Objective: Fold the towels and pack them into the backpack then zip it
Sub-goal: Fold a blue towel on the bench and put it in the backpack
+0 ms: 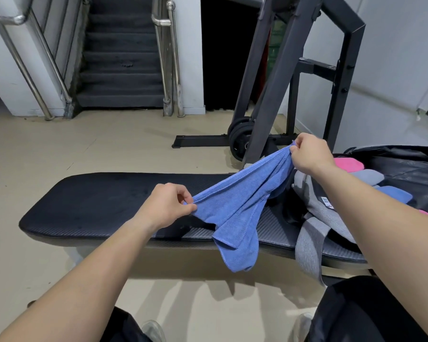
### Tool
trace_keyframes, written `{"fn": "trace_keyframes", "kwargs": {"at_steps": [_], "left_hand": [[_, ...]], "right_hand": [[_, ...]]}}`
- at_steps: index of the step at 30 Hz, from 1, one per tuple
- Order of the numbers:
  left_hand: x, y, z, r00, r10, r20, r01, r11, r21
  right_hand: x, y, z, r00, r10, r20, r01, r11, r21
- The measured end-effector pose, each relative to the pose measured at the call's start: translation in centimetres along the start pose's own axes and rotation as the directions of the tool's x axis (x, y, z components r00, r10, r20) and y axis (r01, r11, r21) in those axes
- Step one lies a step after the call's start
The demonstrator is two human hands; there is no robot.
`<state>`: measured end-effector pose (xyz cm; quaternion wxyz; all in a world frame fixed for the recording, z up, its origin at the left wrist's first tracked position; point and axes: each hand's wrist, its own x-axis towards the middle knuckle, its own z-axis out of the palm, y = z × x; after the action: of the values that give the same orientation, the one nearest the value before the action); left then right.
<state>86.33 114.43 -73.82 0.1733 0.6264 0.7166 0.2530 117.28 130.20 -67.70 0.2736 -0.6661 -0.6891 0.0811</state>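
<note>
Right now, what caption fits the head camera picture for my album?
Left hand and right hand pinch a blue towel over a black bench, beside a backpack and folded towels.

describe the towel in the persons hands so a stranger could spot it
Find the long black padded bench. Above its right half, the left hand and right hand pinch a blue microfibre towel stretched between them. Unlike the folded pink, grey and blue towels by the grey backpack, it hangs loose in mid-air.
</note>
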Motion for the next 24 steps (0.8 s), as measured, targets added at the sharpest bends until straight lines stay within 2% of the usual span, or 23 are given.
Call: {"fn": "trace_keyframes", "kwargs": {"at_steps": [3,8,12,14,17,20,24], "left_hand": [[0.3,0.1,-0.5,0.995,0.002,-0.102,-0.006,0.999,-0.035],[2.9,2.5,-4.5,0.938,0.081,-0.336,-0.053,0.994,0.094],[4.1,7.0,-9.6,0.868,0.028,-0.495,-0.071,0.995,-0.069],[3.5,9.1,-11.5,0.843,-0.008,-0.538,-0.097,0.981,-0.167],[2.5,11.5,-13.2,0.79,-0.004,-0.613,-0.164,0.962,-0.218],[1.5,12.6,-13.9,0.734,0.019,-0.679,-0.232,0.947,-0.224],[0.6,13.0,-14.1,0.711,0.07,-0.7,-0.246,0.957,-0.154]], "right_hand": [[-0.1,-0.4,-1.4,1.0,-0.003,-0.002,0.003,0.999,0.032],[0.0,-2.6,-5.4,0.998,-0.038,-0.048,0.047,0.978,0.204],[-0.2,-4.6,-9.1,0.988,-0.033,-0.148,0.089,0.917,0.39],[-0.6,-5.1,-10.3,0.983,-0.019,-0.183,0.099,0.892,0.441],[-1.2,-5.0,-11.0,0.987,-0.006,-0.158,0.076,0.892,0.445],[-1.9,-4.7,-11.2,0.988,-0.033,-0.151,0.094,0.905,0.414],[-2.9,-4.9,-11.5,0.989,0.0,-0.15,0.071,0.879,0.471]]}}
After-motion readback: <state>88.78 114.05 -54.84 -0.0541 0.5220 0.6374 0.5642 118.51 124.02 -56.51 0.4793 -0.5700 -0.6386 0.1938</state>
